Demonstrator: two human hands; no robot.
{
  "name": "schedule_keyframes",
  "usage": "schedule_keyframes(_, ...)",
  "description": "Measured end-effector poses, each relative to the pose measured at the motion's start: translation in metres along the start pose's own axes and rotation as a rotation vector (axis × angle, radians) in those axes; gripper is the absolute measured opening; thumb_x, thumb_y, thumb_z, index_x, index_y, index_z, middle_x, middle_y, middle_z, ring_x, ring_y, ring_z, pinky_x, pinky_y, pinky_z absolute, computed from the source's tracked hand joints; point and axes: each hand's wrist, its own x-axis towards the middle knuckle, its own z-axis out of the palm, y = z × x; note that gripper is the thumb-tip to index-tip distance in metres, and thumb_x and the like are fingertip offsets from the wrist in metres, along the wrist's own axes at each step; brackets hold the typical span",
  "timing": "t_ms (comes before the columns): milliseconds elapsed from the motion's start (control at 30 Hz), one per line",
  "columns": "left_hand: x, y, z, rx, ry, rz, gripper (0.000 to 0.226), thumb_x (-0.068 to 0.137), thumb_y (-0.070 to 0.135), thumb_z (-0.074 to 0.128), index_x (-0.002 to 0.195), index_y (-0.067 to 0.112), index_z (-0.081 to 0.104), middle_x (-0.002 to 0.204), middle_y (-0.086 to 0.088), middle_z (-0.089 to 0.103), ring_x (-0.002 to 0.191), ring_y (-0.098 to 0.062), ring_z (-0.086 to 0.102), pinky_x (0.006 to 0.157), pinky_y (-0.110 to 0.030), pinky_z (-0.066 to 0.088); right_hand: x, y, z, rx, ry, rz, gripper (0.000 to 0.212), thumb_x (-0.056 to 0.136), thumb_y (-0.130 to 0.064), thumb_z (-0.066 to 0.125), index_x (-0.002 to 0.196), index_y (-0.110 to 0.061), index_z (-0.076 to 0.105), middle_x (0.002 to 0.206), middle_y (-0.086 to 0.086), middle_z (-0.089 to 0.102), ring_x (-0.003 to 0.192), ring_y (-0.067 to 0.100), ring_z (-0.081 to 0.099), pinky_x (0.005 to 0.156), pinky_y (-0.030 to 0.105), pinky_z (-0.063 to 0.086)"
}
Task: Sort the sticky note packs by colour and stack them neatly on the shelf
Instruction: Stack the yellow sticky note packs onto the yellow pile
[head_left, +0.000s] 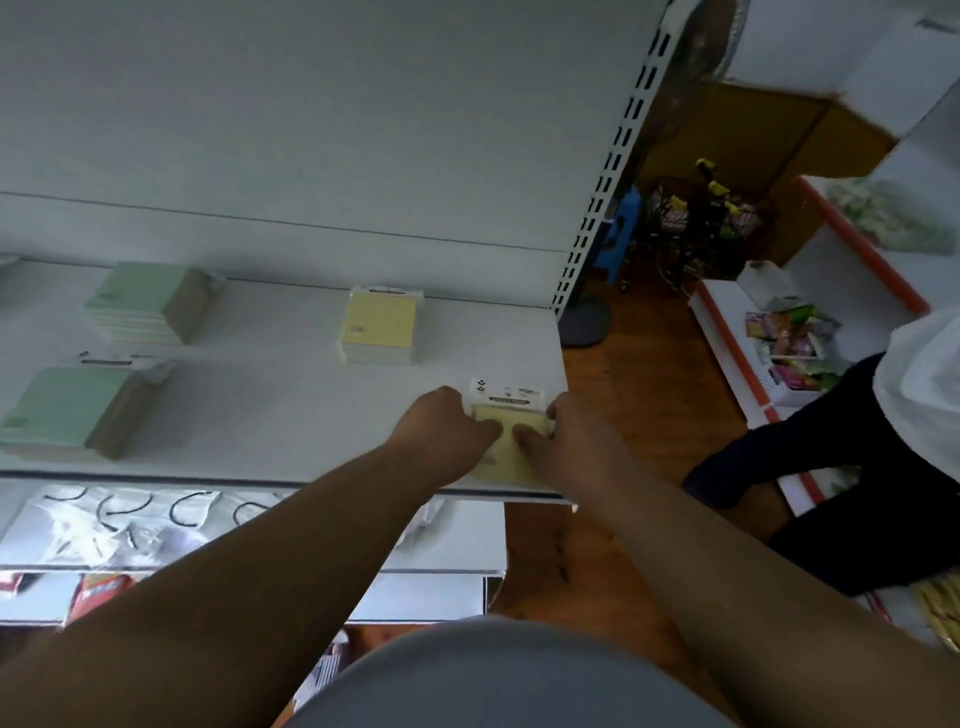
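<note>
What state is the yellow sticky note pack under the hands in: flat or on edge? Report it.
Flat: the yellow sticky note pack lies face up on the white shelf, both hands on it.

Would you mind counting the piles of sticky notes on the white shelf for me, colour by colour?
Green piles: 2, one at the back left and one at the front left.
Yellow piles: 2, one at the back middle and one at the front right, held between the left hand and the right hand.
Total: 4 piles on the shelf.
</note>
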Motion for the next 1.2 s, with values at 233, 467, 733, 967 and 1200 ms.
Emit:
schedule_keyframes(233, -0.017, -0.012, -0.003, -0.18, 0.172, -0.081, 0.016, 0.085, 0.021, 0.065, 0.094, 0.009, 0.063, 0.092, -0.007, 0.065, 0.073, -0.018, 0.059, 0.057, -0.025, 0.042, -0.004, -0.018, 0.009, 0.49, -0.093, 0.098, 0.048, 0.087, -0.04, 0.066, 0.119, -0.005, 0.053, 0.108, 0.009, 0.062, 0.092, 0.026, 0.061, 0.075, 0.037, 0.054)
schedule_keyframes(467, -0.041, -0.07, -0.039, -0.216, 0.485, 0.207, 0.033, 0.086, 0.009, 0.065, 0.114, 0.022, 0.053, 0.112, 0.005, 0.058, 0.094, -0.012, 0.06, 0.081, -0.029, 0.053, -0.018, -0.076, 0.036, 0.574, 0.047, -0.24, 0.033, 0.087, -0.029, 0.067, 0.114, -0.021, 0.051, 0.115, -0.002, 0.056, 0.101, 0.012, 0.056, 0.084, 0.027, 0.048)
schedule_keyframes(733, -0.035, -0.115, -0.074, -0.088, 0.306, 0.274, 0.03, 0.09, 0.013, 0.058, 0.119, 0.02, 0.056, 0.108, 0.005, 0.059, 0.097, -0.014, 0.06, 0.085, -0.027, 0.049, -0.037, -0.115, 0.075, 0.577, 0.062, -0.203, 0.033, 0.097, -0.023, 0.054, 0.128, -0.02, 0.047, 0.125, -0.004, 0.062, 0.113, 0.016, 0.059, 0.084, 0.019, 0.039)
schedule_keyframes(967, -0.031, -0.125, -0.08, 0.095, 0.295, 0.419, 0.028, 0.094, 0.006, 0.047, 0.12, 0.007, 0.058, 0.114, -0.009, 0.059, 0.101, -0.025, 0.056, 0.079, -0.019, 0.036, -0.051, -0.121, 0.091, 0.413, 0.186, -0.138, 0.033, 0.1, -0.024, 0.046, 0.133, -0.015, 0.047, 0.13, 0.002, 0.061, 0.116, 0.024, 0.059, 0.083, 0.019, 0.039)
schedule_keyframes(1200, -0.021, -0.108, -0.103, 0.161, 0.118, 0.231, 0.017, 0.097, 0.017, 0.042, 0.084, 0.011, 0.052, 0.083, -0.005, 0.055, 0.085, -0.03, 0.056, 0.065, -0.028, 0.035, -0.044, -0.127, 0.076, 0.316, 0.196, -0.134, 0.032, 0.1, -0.03, 0.044, 0.127, -0.013, 0.05, 0.11, 0.006, 0.065, 0.097, 0.027, 0.061, 0.077, 0.03, 0.044)
